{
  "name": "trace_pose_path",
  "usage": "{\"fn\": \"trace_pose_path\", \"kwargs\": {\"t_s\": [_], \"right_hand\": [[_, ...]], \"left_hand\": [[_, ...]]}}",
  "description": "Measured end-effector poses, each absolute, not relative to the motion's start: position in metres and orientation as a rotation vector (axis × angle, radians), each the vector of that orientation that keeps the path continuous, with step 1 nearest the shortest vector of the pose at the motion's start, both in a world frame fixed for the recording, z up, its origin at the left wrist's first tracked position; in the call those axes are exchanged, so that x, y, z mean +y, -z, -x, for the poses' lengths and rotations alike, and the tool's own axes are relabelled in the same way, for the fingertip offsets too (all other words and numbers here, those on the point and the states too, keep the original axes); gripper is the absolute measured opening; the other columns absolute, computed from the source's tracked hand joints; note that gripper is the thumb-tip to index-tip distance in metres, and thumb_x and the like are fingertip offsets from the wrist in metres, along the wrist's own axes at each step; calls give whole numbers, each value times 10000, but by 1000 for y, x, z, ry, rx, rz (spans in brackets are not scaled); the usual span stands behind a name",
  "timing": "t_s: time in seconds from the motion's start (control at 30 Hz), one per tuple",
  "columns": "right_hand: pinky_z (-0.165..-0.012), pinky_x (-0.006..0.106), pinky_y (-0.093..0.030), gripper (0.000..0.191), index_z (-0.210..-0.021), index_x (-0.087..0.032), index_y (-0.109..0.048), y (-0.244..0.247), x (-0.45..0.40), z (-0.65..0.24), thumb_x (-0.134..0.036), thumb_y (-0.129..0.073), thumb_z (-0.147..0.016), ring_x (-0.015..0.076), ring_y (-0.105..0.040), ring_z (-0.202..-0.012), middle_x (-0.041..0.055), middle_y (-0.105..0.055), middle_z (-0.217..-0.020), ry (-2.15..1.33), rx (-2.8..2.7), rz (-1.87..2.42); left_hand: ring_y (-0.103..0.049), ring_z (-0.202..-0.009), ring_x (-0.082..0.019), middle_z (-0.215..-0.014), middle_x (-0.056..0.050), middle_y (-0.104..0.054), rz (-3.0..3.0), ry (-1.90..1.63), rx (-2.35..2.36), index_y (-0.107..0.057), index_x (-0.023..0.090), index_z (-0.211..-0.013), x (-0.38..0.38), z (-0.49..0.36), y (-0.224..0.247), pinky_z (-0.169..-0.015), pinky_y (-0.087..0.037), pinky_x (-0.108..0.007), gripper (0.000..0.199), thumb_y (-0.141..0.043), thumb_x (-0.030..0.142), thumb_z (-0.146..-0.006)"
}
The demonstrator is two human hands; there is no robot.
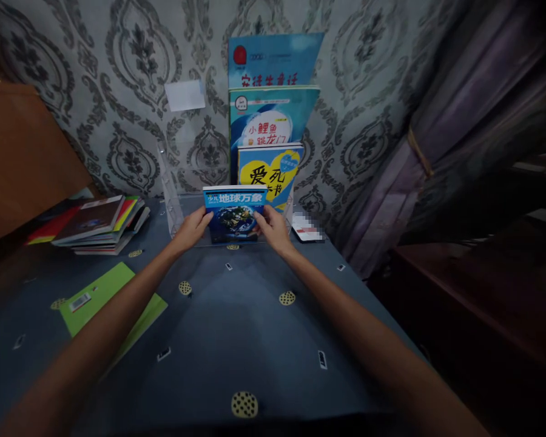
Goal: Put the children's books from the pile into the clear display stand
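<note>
Globe book [233, 220] is upright at the near side of the clear rack [166, 185], centred at the far part of the table [236, 328]. The left hand [191, 229] grasps its left edge and the right hand [274, 230] its right edge, thumbs on the cover. Behind it, toward the far wall, stand a yellow book [255, 165], a teal book [277, 104] and a tall book [277, 51]. The step in hand looks like setting the book into the front slot; whether its bottom edge is seated, I cannot tell. The next move calls for keeping it square and checking its support before either hand lets go.
</note>
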State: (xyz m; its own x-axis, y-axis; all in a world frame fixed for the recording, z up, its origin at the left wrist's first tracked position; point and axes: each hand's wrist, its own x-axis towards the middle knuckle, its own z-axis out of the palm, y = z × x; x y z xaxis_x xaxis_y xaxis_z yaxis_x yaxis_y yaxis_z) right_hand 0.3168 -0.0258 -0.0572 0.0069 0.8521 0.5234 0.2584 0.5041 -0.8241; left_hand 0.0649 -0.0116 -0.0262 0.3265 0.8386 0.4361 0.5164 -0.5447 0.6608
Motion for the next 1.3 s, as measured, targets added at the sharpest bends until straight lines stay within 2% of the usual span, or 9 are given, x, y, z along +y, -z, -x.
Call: {"fn": "trace_pose_path", "kwargs": {"t_s": [0.2, 0.37, 0.6, 0.9, 1.1, 1.3], "right_hand": [[-472, 315, -511, 383, -889, -242, -539, 64, -22, -338, -620, -606, -879, 178, -625, -559, 5, -607, -756, -548, -1518, 1004], [-493, 330, -522, 382, -931, -232, -565, 61, -25, -358, -603, -616, -859, 198, -647, -579, 18, -626, -792, -560, -1511, 1035], [-502, 338, -529, 416, -1024, -214, -588, 59, -27, -372, -587, -601, -841, 203, -651, -587, 47, -652, -853, -545, -1453, 1079], [-505, 335, -533, 401, -949, -230, -573, 59, -25, -387, -618, -601, -849, 201, -653, -593, 37, -646, -834, -499, -1450, 1104], [-525, 370, -555, 403, -940, -225, -565, 58, -30, -387, -617, -594, -851, 213, -656, -600, 62, -655, -884, -485, -1441, 1110], [-517, 331, -543, 412, -947, -242, -554, 58, -34, -376, -642, -588, -853, 192, -640, -594, 16, -630, -808, -491, -1418, 1083]], "left_hand": [[-626, -830, -202, -869, -53, -656, -2262, -1059, 1263, -591, 182, -933, -11, -84, 28, -746, -505, -305, 254, -452, 386, -996], [-648, -784, -208, -821, -52, -666, -2295, -1034, 1272, -577, 190, -923, -12, -105, 27, -705, -491, -297, 249, -430, 370, -1011], [-659, -776, -212, -854, -69, -687, -2319, -1008, 1275, -582, 184, -913, -15, -127, 22, -676, -460, -285, 246, -422, 345, -1009], [-667, -752, -206, -814, -61, -692, -2322, -974, 1339, -588, 199, -861, -15, -143, 22, -653, -442, -271, 289, -428, 380, -1021], [-663, -745, -202, -793, -54, -674, -2322, -987, 1306, -572, 202, -838, -13, -145, 23, -652, -452, -268, 288, -434, 380, -1017], [-638, -744, -197, -797, -50, -654, -2322, -1004, 1247, -565, 201, -830, -9, -135, 23, -649, -496, -278, 281, -424, 384, -991]]}}
